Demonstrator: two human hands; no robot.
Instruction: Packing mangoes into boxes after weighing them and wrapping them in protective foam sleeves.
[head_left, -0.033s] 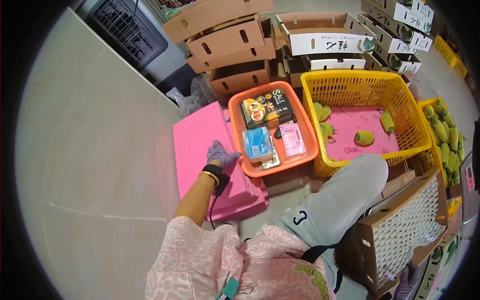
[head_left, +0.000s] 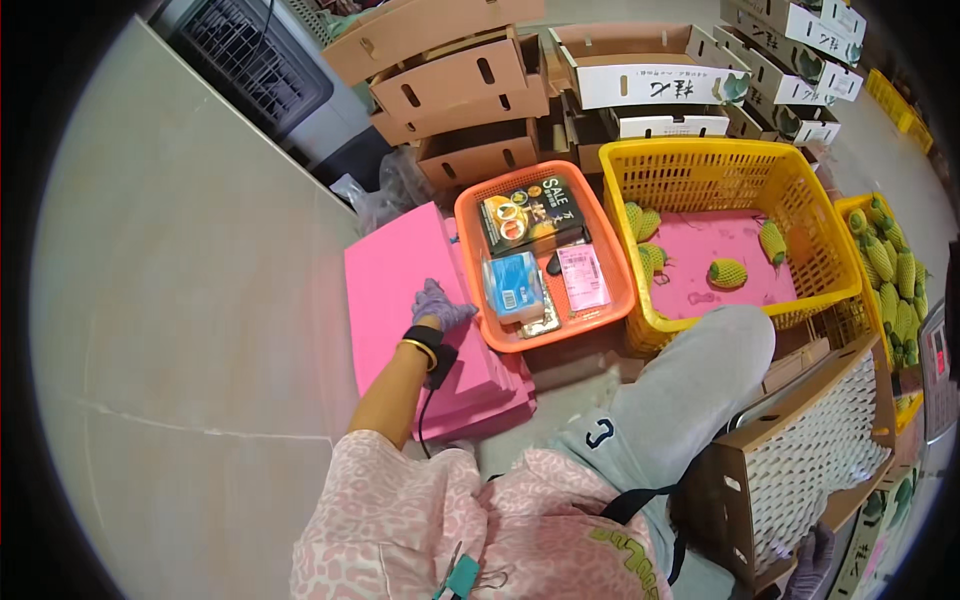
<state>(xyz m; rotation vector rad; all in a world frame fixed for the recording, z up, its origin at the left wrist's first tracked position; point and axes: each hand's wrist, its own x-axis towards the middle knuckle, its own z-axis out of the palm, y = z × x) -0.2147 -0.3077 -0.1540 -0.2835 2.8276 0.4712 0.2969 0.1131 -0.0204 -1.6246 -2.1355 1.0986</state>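
Observation:
My left hand (head_left: 442, 304), in a purple glove, lies with fingers spread on a stack of pink sheets (head_left: 390, 275), its fingertips by the rim of an orange basket (head_left: 470, 215). At the lower right, my right hand (head_left: 812, 562), gloved too, grips the near edge of a cardboard box (head_left: 722, 485). That box is tilted and has a white foam net lining (head_left: 810, 470); part of the right hand is cut off by the dark rim of the picture. A blue-and-white packet (head_left: 514, 285), a black printed box (head_left: 530, 215) and a pink label slip (head_left: 583, 277) lie in the basket.
A yellow crate (head_left: 740, 152) lined with pink holds several netted green-yellow fruits (head_left: 728, 273). More fill another crate (head_left: 888, 270) at right, near a scale (head_left: 938, 370). Brown cartons (head_left: 450, 85) and white-fronted cartons (head_left: 660, 87) stand behind. A pale panel (head_left: 200, 300) rises at left.

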